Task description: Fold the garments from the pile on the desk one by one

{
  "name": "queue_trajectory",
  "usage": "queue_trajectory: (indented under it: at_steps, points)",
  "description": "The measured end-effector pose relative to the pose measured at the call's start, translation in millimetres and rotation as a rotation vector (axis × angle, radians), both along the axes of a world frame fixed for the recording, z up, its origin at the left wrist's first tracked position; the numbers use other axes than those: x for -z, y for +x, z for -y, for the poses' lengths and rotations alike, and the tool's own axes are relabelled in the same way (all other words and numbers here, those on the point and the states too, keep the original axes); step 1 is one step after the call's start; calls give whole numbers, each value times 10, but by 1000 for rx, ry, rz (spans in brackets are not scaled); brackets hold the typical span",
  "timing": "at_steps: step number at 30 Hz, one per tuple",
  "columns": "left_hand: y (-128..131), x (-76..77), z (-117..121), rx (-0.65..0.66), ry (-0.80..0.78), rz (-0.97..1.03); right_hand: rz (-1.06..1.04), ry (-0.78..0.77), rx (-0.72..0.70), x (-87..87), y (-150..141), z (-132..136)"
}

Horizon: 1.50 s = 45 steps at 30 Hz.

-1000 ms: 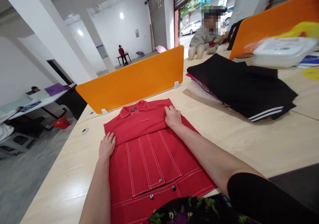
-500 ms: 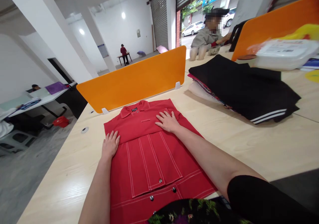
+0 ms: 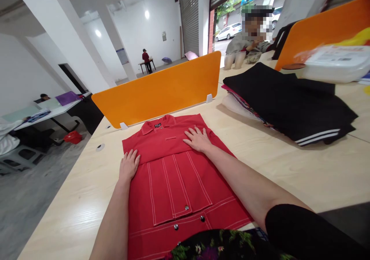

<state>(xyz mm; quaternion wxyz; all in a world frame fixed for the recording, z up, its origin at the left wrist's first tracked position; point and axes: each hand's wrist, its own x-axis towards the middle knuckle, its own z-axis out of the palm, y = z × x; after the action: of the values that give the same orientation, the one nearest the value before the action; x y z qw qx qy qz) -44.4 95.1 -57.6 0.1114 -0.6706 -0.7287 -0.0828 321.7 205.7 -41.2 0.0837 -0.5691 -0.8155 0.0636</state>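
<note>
A red jacket (image 3: 179, 183) with white stitching and metal snap buttons lies spread on the pale wooden table (image 3: 72, 183), its collar at the far end. Its sleeves look folded across the upper part. My left hand (image 3: 129, 165) rests flat on the left edge of the jacket, fingers stretched out. On the upper right of the garment lies my right hand (image 3: 198, 139), palm down with fingers spread. Neither hand grips the cloth. The near end of the jacket is partly hidden by my dark floral clothing.
An orange divider (image 3: 158, 90) stands behind the jacket. To the right lies a stack of folded clothes (image 3: 283, 102), black on top. Beyond are plastic cups (image 3: 234, 60), a white plastic box (image 3: 335, 63) and a seated person (image 3: 238, 46). A red bucket (image 3: 73, 137) is on the floor.
The view has shifted slightly, so the surroundings sit a little further right. My hands stay on the jacket in the same places. The seated person's arm has risen towards the head.
</note>
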Motion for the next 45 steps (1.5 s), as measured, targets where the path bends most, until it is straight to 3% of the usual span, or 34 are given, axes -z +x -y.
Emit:
queue_trajectory:
  at_steps: [9,14,20,27,34,40,45]
  points:
    - [72,-66,41,-11,-8,15,-16,40,-8,10,9,10]
    - [133,-112,54,-34,-15,-12,-59,158,-78,-9,-8,24]
    - [244,-164,103,-93,-65,-73,-6,-20,-116,23,-34,21]
    - [203,-276,-85,32,133,-40,-6,-1,-113,34,-44,18]
    - [229,-212,-267,-160,-144,-5,-6,8,-107,54,-34,-9]
    - [296,-264,-225,-196,-150,-15,-25,19,-108,64,-34,-18]
    - [561,-298,-109,-216,-143,-7,-35,24,-109,49,-39,-12]
